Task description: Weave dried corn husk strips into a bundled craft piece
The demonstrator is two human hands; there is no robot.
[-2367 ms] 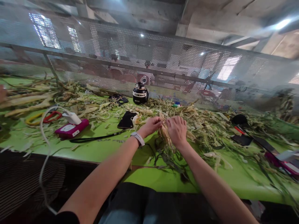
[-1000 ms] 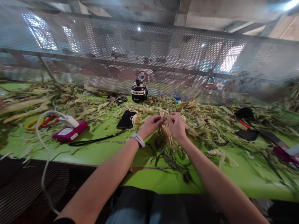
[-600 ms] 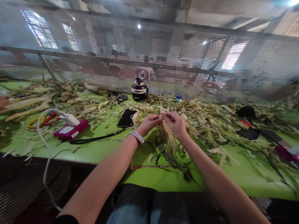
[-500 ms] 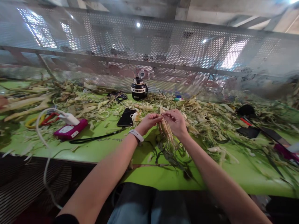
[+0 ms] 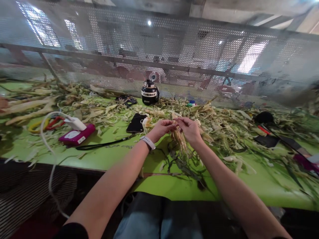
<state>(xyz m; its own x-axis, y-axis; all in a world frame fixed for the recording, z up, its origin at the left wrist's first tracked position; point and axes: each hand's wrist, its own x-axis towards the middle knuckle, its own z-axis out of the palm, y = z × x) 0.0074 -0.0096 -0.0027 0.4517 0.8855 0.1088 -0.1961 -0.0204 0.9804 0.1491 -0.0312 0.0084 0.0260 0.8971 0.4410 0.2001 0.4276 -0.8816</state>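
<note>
A bundle of pale, stringy plant stalks (image 5: 179,140) hangs between my two hands, its thin ends trailing down over darker green leaves (image 5: 184,166). My left hand (image 5: 161,128), with a pale watch band at the wrist, pinches the bundle's upper part from the left. From the right, my right hand (image 5: 189,130) pinches it with bent fingers. The fingertips of both hands almost meet, and what lies exactly between them is too small to make out. A black phone (image 5: 136,123) lies just left of my left hand.
Plant scraps (image 5: 219,132) cover much of the green table (image 5: 112,162). A black jug (image 5: 149,94) stands near the perforated metal screen (image 5: 169,66). At left lie a magenta power bank (image 5: 77,134) with a white plug and cable. Someone's hand (image 5: 3,103) shows at the far left edge.
Both hands stay at the bundle; the right hand's fingers have shifted from lying over it to a pinch at its top. The camera view has tilted slightly downward.
</note>
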